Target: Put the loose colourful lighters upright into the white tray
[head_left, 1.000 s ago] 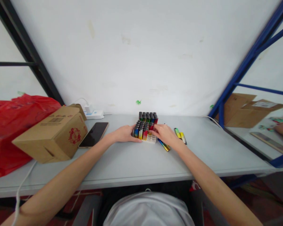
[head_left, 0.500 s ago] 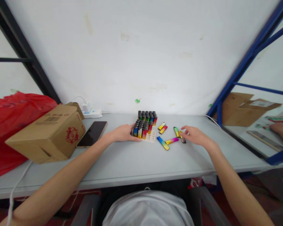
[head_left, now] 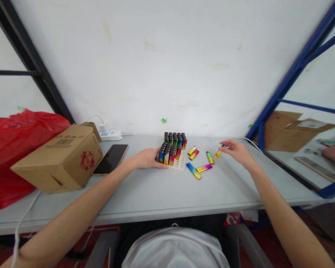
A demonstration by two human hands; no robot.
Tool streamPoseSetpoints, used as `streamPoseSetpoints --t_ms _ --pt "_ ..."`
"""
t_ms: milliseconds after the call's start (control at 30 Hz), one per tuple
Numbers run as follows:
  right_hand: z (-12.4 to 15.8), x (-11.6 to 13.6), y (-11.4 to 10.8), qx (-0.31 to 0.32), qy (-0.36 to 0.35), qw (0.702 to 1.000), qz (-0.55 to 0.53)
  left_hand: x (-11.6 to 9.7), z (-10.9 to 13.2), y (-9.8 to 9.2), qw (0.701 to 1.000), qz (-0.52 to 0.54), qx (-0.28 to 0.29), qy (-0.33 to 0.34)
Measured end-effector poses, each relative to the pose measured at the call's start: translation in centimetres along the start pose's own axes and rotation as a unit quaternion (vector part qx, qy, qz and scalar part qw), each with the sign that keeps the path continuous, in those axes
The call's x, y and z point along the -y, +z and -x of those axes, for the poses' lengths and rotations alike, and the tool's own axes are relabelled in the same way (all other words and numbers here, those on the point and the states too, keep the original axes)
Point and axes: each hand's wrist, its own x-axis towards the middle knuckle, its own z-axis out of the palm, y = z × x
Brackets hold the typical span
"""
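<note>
In the head view, several shiny multicoloured lighters [head_left: 171, 160] stand upright, black tops up, in a white tray [head_left: 179, 164] with bare slots at its right front. My left hand [head_left: 148, 159] is wrapped round the tray's left end, thumb along the front, the other fingers partly hidden behind the lighters. To the right, my right hand [head_left: 234, 149] pinches a yellow lighter [head_left: 218, 153], held tilted with its body pointing down and left. Between the hands several lighters lie flat: a blue-yellow lighter [head_left: 194, 171], a yellow-magenta lighter [head_left: 204, 168], a green-yellow lighter [head_left: 210, 158] and a red-yellow lighter [head_left: 194, 155].
A second block of upright lighters [head_left: 175, 136] stands behind the tray, near the wall. On the left are a phone [head_left: 111, 159], a cardboard box [head_left: 58, 158], a red bag [head_left: 19, 137] and a power strip [head_left: 112, 135]. A blue frame [head_left: 281, 83] borders the right.
My right hand has picked up the yellow lighter beside the green-yellow one and moved it slightly right and away from me. My left hand keeps its place at the tray.
</note>
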Motion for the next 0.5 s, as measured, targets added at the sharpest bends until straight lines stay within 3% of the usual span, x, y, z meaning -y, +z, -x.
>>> streamPoseSetpoints --t_ms 167,300,400,500 --pt "-2.1 4.5 2.6 0.001 0.006 0.977 -0.212 0.0 0.1 -0.1 1.0 0.018 0.008 0.002" --pt "-2.6 8.7 5.1 0.057 -0.013 0.944 -0.326 -0.1 0.2 -0.1 1.0 0.016 0.007 0.0" --pt "-2.3 11.0 6.9 0.124 -0.017 0.923 -0.363 -0.1 0.2 -0.1 1.0 0.019 0.005 0.0" --pt "-2.0 11.6 8.7 0.157 -0.05 0.93 -0.328 0.0 0.2 0.0 1.0 0.029 0.005 0.009"
